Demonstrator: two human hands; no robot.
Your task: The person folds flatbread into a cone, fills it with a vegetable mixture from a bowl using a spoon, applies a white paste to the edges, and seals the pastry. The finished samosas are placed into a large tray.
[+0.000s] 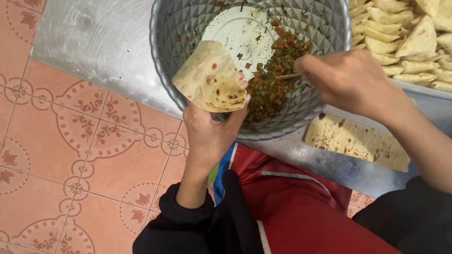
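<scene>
Your left hand (209, 132) gripped a folded pastry cone (210, 78) at the grey bowl's (177, 12) seven o'clock rim; your right hand (349, 80), at four o'clock, pinched a spoon (283, 76) in the vegetable filling (277, 75).

the right hand (347, 80) hides most of a utensil handle; its tip lies buried in filling (274, 78), while the tray of folded pastries (425, 16) runs off the frame's right edge.

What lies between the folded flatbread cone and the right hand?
In the head view, the chopped filling in the grey bowl lies between the cone and the right hand.
</scene>
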